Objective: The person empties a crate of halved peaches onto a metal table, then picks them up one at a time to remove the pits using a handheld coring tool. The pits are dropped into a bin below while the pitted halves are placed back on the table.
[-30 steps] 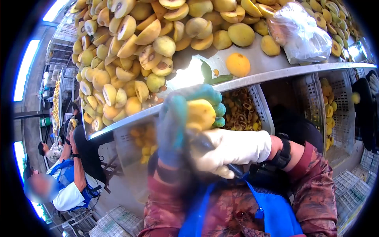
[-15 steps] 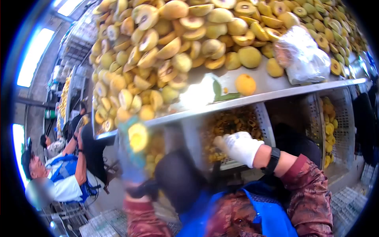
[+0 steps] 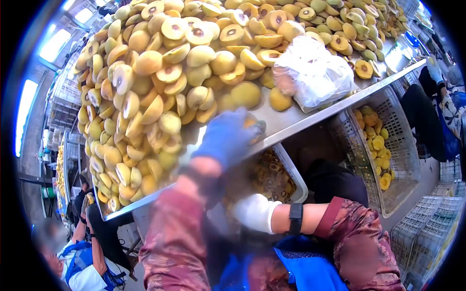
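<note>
My left hand, in a blue glove, reaches over the near edge of the metal table. Its fingertips are at a yellow-orange fruit, mostly covered by the glove; motion blur hides whether they grip it. My right hand, in a white glove, is lower down, in front of the crate of dark pits and scraps. Its fingers are smeared and point left, so anything in them cannot be made out. A large heap of halved yellow peaches covers the table beyond my left hand.
A white plastic bag lies near the table edge. Under it to the right, a perforated crate holds yellow peach halves. Stacked crates stand at lower right. One person works at left, another at right.
My left hand has moved from below the table edge, where it held a peach half, up onto the table; that half no longer shows. My right hand has shifted left and down. The view has turned.
</note>
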A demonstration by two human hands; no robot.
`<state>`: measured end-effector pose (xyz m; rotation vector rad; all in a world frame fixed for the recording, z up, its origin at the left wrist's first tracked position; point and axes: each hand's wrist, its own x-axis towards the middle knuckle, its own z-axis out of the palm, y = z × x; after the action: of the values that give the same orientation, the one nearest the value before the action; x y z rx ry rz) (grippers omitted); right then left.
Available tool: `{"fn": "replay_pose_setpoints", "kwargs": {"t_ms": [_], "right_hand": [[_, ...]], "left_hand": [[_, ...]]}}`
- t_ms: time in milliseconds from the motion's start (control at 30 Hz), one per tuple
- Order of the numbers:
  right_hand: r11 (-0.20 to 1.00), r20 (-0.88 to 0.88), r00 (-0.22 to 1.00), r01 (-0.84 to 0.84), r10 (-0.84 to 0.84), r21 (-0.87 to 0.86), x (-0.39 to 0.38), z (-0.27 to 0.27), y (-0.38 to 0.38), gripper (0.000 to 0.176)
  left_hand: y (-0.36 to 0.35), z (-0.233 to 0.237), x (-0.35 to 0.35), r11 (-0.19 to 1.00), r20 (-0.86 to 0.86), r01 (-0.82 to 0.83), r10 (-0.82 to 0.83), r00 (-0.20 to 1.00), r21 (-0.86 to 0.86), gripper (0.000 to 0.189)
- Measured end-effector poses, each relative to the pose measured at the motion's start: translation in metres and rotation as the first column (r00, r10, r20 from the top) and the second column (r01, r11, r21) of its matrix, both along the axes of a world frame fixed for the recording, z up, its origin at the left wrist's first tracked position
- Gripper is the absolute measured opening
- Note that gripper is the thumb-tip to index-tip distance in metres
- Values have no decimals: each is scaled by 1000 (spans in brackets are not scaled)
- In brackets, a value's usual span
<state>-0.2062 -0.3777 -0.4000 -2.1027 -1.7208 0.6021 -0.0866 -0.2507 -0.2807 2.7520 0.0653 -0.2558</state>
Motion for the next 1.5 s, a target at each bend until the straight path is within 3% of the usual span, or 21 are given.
{"fn": "replay_pose_setpoints", "kwargs": {"t_ms": [67, 133, 267, 300, 333, 367, 400, 467, 533, 600, 633, 667, 733, 833, 933, 1033, 1133, 1233, 1333, 1400, 1500], "right_hand": [[973, -56, 998, -35, 23, -229, 2, 10, 10, 15], [989, -169, 983, 42, -66, -141, 5, 18, 1, 16], [992, -392, 912, 91, -119, -88, 11, 33, -9, 21], [995, -449, 889, 80, -94, -51, 15, 33, -12, 23], [968, -602, 760, 225, -243, -107, 20, 45, -16, 35], [971, -631, 741, 220, -228, -93, 26, 51, -20, 29], [976, -684, 700, 201, -206, -89, 34, 60, -23, 30], [986, -700, 701, 167, -139, -29, 50, 80, -24, 33], [973, -594, 799, 201, -94, 116, 56, 93, -16, 32], [928, -615, 758, 356, -216, 112, 54, 95, -4, 37], [906, -659, 715, 405, -232, 121, 55, 96, 1, 42], [892, -663, 705, 434, -251, 123, 54, 97, 5, 42], [859, -667, 683, 496, -297, 125, 53, 97, 12, 43], [841, -540, 768, 508, -344, 188, 53, 96, 21, 39], [810, -510, 793, 517, -333, 277, 49, 87, 28, 35], [808, -500, 791, 526, -351, 265, 47, 89, 31, 33], [823, -526, 776, 521, -347, 226, 46, 92, 31, 29], [847, -707, 620, 529, -339, 58, 42, 94, 31, 33], [828, -766, 567, 554, -303, 82, 37, 93, 31, 46], [824, -753, 596, 551, -277, 133, 34, 88, 31, 53], [755, -796, 577, 602, -184, 262, 31, 83, 36, 61]], "left_hand": [[-7, -12, 13, 997, -85, 56, -52, 995, 50, 43], [-8, -27, 17, 985, -52, 132, -127, 991, 113, 40], [15, -26, 2, 972, 57, -82, 96, 994, -219, 46], [41, -39, 3, 850, 16, -167, 202, 979, -500, 50], [54, -30, -11, 537, -92, -259, 318, 944, -803, 44], [68, -26, -27, 291, -104, -209, 337, 936, -934, 46], [78, -23, -45, 25, -117, -135, 358, 926, -991, 48], [76, -3, -79, -240, -168, -74, 400, 901, -968, 60], [80, -6, -101, -338, -242, -81, 469, 849, -938, 70], [76, -15, -118, -213, -234, -128, 607, 760, -969, 71], [75, -21, -124, -266, -256, -107, 622, 740, -958, 69], [61, -16, -127, -206, -213, -99, 661, 719, -973, 65], [52, -19, -133, -248, -197, -44, 639, 743, -968, 63], [41, -18, -137, -325, -186, 32, 617, 765, -945, 62], [31, -11, -137, -271, -161, 36, 668, 726, -962, 60], [28, -20, -139, 104, 62, -24, 747, 662, -994, 59], [26, -18, -138, -69, -1, 66, 696, 718, -995, 59], [30, -24, -142, 214, 139, -27, 717, 683, -976, 58], [34, -20, -144, 361, 249, -5, 653, 716, -932, 57], [38, -23, -145, 680, 471, -52, 558, 683, -731, 57], [38, -27, -148, 861, 628, -93, 435, 645, -501, 57]]}}
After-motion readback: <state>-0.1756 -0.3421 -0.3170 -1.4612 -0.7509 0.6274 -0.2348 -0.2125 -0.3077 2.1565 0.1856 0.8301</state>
